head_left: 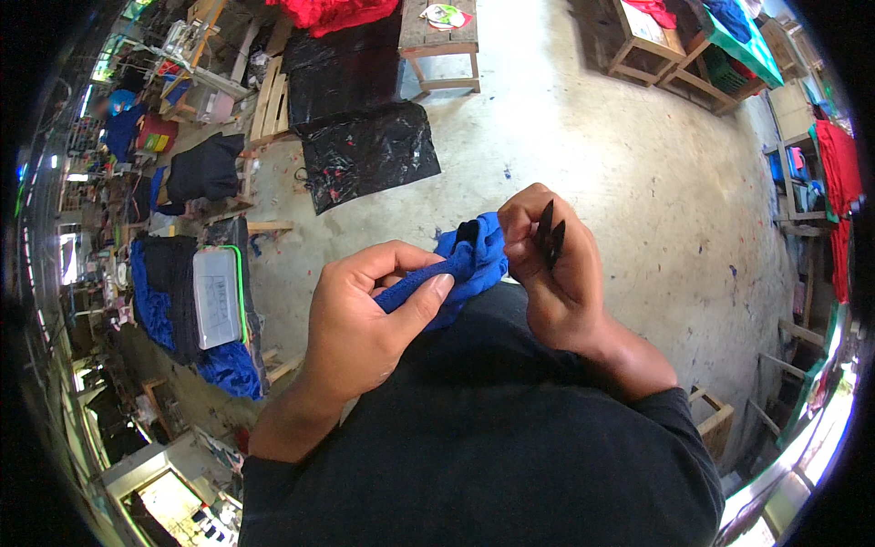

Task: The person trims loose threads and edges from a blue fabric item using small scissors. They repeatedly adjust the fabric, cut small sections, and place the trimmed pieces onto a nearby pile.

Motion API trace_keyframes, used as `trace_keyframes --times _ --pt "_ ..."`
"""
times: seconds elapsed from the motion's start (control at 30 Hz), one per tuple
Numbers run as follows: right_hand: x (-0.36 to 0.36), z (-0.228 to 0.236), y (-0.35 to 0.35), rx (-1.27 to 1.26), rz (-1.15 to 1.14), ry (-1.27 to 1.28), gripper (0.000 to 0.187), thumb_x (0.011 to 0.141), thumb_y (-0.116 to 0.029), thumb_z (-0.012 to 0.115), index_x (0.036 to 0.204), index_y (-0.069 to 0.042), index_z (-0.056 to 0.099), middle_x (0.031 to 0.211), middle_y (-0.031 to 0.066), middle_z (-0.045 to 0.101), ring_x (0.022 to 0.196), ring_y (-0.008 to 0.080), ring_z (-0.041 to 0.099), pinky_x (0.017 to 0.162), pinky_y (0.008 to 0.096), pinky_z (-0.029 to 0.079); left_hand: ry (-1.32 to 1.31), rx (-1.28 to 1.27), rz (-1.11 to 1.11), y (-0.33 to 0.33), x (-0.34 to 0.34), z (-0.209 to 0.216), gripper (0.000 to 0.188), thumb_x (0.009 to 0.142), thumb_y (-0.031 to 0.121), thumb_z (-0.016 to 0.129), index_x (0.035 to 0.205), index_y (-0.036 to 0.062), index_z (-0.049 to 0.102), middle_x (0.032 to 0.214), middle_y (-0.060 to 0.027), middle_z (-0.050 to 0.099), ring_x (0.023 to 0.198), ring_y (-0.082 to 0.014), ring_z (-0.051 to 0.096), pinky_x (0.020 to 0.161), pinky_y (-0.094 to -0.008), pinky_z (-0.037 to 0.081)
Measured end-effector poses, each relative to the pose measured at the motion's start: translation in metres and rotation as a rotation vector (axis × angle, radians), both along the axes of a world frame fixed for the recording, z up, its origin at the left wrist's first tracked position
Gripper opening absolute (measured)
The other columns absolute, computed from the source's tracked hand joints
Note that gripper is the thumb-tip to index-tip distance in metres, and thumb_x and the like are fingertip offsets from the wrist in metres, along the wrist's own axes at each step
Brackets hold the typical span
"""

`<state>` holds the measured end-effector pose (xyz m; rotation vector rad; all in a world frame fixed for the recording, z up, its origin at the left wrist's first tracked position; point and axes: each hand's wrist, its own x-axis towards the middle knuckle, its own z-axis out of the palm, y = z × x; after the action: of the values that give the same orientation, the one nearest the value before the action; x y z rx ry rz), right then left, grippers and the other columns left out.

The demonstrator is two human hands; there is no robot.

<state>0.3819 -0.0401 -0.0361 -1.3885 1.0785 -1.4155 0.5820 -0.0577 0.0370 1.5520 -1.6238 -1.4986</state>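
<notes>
A piece of blue cloth is bunched up in front of my chest. My left hand is closed on it, the thumb pressing a folded, seam-like edge against the fingers. My right hand is closed too, with small black thread snips in it; their two pointed blades stick out upward, slightly apart, and their handles are hidden in the palm. The curled right fingers are at the cloth's right edge. Whether they also pinch the cloth or a thread, I cannot tell.
A table on the left carries blue and black cloth and a clear plastic box. Black plastic sheeting lies on the concrete floor, near a wooden stool. Wooden tables stand far right; red cloth hangs at the right.
</notes>
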Motion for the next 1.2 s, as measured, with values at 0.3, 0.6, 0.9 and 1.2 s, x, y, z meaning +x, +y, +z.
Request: trace_keyframes --times 0.3,0.6,0.9,1.2 --pt "0.003 0.0 -0.005 -0.028 0.13 0.046 0.028 0.079 0.003 0.077 0.101 -0.001 0.06 0.087 0.009 0.058 0.073 0.0204 0.056 0.067 0.0319 0.047 -0.005 -0.022 -0.039 -0.003 -0.001 0.0 0.013 0.091 0.008 0.074 0.099 -0.0017 0.071 0.081 0.0004 0.068 0.071 -0.0018 0.058 0.065 -0.0186 0.045" --pt "0.01 -0.006 -0.012 -0.175 -0.011 0.14 0.033 0.067 0.022 0.052 0.093 0.001 0.054 0.085 0.0143 0.056 0.074 0.0296 0.062 0.065 0.0363 0.049 0.015 -0.016 -0.056 -0.004 -0.006 -0.007 0.01 0.09 0.008 0.074 0.093 0.0001 0.07 0.07 0.0041 0.061 0.064 0.0007 0.05 0.057 -0.019 0.038" --pt "-0.003 -0.018 -0.031 -0.206 -0.105 0.052 0.026 0.07 0.021 0.048 0.087 0.002 0.051 0.08 0.0126 0.056 0.075 0.024 0.058 0.072 0.0319 0.048 0.048 -0.008 -0.006 -0.01 -0.001 -0.014 0.012 0.091 0.01 0.074 0.094 -0.0003 0.069 0.068 0.0062 0.057 0.061 0.0009 0.048 0.055 -0.0184 0.037" --pt "-0.08 -0.083 -0.075 0.296 -0.536 0.382 0.034 0.085 0.003 0.069 0.117 -0.004 0.064 0.112 0.0068 0.071 0.066 0.0083 0.052 0.064 0.0268 0.046 0.071 -0.009 -0.065 -0.014 0.002 -0.003 0.016 0.091 0.013 0.075 0.096 -0.002 0.072 0.077 -0.0021 0.068 0.068 -0.0057 0.061 0.063 -0.0212 0.046"
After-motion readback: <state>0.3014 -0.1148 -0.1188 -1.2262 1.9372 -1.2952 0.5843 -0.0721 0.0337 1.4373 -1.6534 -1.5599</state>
